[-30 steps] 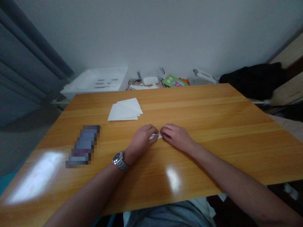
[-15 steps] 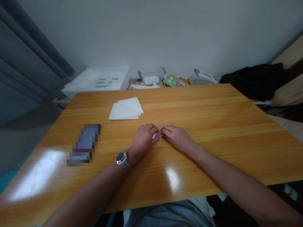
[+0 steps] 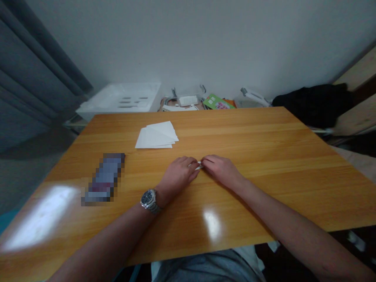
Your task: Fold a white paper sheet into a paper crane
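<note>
A small piece of folded white paper (image 3: 199, 166) lies between my two hands at the middle of the table, mostly covered by fingers. My left hand (image 3: 179, 172), with a metal watch (image 3: 149, 199) at its wrist, grips the paper's left part between thumb and fingers. From the other side, my right hand (image 3: 221, 169) pinches the right end with bent fingers. Both hands rest low on the wooden table (image 3: 264, 145). Farther off, to the left, a loose stack of white paper sheets (image 3: 157, 135) lies flat.
A phone-like device (image 3: 105, 178), blurred by pixels, lies on the left of the table. Beyond the far edge are a white tray (image 3: 129, 96), a green booklet (image 3: 217, 102) and cables. Dark cloth (image 3: 314, 103) is heaped at the right.
My left fingers have shifted slightly over the small paper, so less of it shows. The right hand has barely moved. The stack of sheets stays put.
</note>
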`<state>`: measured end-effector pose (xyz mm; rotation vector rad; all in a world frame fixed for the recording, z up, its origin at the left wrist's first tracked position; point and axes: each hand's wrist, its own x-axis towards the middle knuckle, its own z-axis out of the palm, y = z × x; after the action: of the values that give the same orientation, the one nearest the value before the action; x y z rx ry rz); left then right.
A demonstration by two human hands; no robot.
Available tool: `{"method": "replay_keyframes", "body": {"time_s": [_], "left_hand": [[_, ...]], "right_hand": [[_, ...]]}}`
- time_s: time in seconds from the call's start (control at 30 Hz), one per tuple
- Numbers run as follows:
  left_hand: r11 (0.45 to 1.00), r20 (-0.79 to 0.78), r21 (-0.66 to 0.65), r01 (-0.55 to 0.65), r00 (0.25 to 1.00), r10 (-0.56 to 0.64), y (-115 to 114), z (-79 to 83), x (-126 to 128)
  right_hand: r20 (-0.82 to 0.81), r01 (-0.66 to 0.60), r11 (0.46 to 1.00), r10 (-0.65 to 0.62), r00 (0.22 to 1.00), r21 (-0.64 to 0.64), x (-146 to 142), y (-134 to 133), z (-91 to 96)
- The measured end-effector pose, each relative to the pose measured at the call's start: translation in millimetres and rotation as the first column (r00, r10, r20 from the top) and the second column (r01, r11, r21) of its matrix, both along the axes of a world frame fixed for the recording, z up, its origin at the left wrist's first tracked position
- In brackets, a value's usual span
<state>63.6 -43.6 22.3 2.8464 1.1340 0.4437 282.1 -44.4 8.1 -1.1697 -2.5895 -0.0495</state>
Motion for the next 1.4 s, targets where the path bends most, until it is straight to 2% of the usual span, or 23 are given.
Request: {"method": "replay_keyframes", "body": {"time_s": [0.13,0.27,0.37,0.57,0.87,1.07,1.23,1.4], "left_hand": [[1.000,-0.060,0.019,0.021,0.998,-0.020,-6.7,3.5,0.8],[1.000,-0.087,0.002,-0.019,0.996,0.019,-11.8,4.8,3.4],[0.999,-0.050,-0.030,-0.039,0.998,0.037,-11.5,1.0,2.1],[0.997,0.055,-0.075,0.022,0.998,-0.018,-7.7,-8.5,-6.6],[0.997,0.034,-0.073,0.006,0.999,-0.004,-10.4,-2.7,-3.5],[0.980,-0.003,-0.132,0.149,0.989,-0.151,-1.0,0.2,-20.0],[0.982,-0.026,-0.109,0.155,0.987,-0.158,-1.8,2.0,-20.5],[0.984,-0.064,-0.088,0.152,0.985,-0.158,-8.3,0.3,-13.9]], "right_hand": [[-0.017,-0.041,0.999,0.041,0.999,-0.003,5.4,1.9,-0.8],[-0.043,-0.030,0.999,0.031,0.999,0.033,9.1,3.3,3.4],[-0.045,-0.009,1.000,0.011,0.999,0.028,13.1,4.4,7.1],[-0.052,0.012,0.998,-0.015,0.999,-0.057,19.9,5.1,7.6],[0.001,0.037,0.995,-0.037,0.999,-0.097,20.7,7.9,3.7],[0.010,0.054,0.992,-0.053,0.999,-0.114,23.4,9.8,-0.4],[0.027,0.089,0.990,-0.086,0.996,-0.111,23.1,12.4,-5.0],[0.041,0.184,0.976,-0.181,0.983,-0.119,17.7,17.6,-8.5]]}}
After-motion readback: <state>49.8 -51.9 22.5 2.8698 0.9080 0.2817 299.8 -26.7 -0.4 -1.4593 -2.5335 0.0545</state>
